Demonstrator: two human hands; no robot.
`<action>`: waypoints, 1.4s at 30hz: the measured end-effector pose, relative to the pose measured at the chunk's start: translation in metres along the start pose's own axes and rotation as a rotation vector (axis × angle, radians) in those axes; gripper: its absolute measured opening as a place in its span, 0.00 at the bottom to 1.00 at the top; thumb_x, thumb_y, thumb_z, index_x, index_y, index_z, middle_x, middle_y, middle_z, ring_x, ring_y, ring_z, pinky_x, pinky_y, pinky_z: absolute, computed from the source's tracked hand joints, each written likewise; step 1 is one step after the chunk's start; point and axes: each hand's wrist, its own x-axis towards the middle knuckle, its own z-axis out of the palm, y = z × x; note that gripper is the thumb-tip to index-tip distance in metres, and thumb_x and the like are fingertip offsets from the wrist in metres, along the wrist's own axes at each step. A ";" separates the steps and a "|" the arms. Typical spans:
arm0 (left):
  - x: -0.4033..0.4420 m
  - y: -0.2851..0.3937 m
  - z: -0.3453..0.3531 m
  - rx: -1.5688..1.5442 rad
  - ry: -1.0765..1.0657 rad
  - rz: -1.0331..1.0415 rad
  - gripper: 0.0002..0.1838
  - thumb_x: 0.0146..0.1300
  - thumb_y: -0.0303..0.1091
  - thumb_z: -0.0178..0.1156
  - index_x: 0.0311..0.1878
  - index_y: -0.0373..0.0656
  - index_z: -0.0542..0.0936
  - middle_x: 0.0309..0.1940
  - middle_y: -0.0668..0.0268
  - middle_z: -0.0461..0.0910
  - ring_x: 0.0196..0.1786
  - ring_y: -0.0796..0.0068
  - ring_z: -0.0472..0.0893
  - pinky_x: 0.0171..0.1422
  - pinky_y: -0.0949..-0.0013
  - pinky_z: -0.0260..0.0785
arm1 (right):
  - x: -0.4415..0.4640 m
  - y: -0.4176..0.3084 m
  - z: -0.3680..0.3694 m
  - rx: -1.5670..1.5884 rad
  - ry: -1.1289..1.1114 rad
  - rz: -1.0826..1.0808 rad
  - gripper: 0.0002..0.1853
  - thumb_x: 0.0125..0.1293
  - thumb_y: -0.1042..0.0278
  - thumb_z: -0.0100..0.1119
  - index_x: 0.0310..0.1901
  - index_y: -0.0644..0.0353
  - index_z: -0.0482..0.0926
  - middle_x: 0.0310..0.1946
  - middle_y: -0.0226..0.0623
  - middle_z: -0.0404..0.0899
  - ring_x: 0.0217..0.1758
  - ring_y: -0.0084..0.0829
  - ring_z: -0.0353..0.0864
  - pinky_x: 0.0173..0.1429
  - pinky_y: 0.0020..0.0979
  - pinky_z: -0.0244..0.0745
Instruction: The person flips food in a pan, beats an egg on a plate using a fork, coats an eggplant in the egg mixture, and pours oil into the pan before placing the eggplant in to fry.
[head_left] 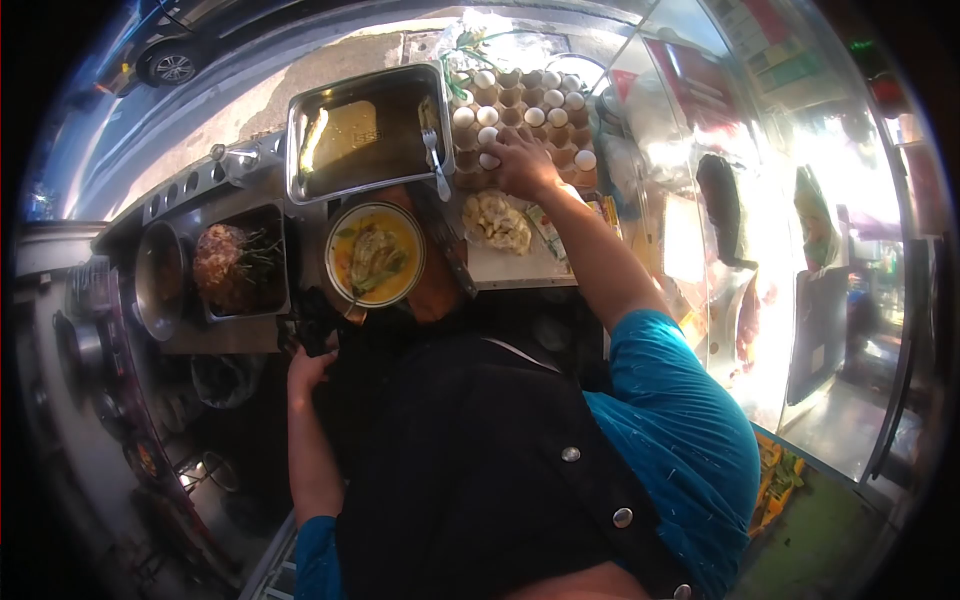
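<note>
My right hand point(522, 165) reaches over a cardboard egg tray point(510, 95), fingers spread and the fingertips beside a white egg point(488, 160). I cannot tell whether they press on it. Several white eggs sit in the tray among bare cups. At the counter's front edge, my left hand point(307, 366) closes on a black thing point(314, 336) that is too dark to make out. Between the hands is a round dish point(375, 254) of yellow-orange liquid with a pale green, leafy-looking piece in it. A knife point(455, 262) lies at its right.
A rectangular metal pan point(297, 150) of brownish liquid stands behind the dish, a fork point(435, 165) on its right side. Left are a metal tray point(284, 285) with reddish food and a round pan point(160, 275). A bag of pale pieces point(497, 222) lies right. Glass panels point(740, 300) rise there.
</note>
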 end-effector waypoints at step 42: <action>0.003 -0.006 0.002 -0.025 0.046 -0.013 0.56 0.50 0.43 0.82 0.80 0.35 0.64 0.63 0.49 0.82 0.53 0.57 0.89 0.40 0.61 0.88 | 0.069 0.055 0.020 0.295 0.400 0.065 0.16 0.67 0.66 0.61 0.54 0.49 0.88 0.54 0.43 0.87 0.62 0.53 0.81 0.67 0.50 0.75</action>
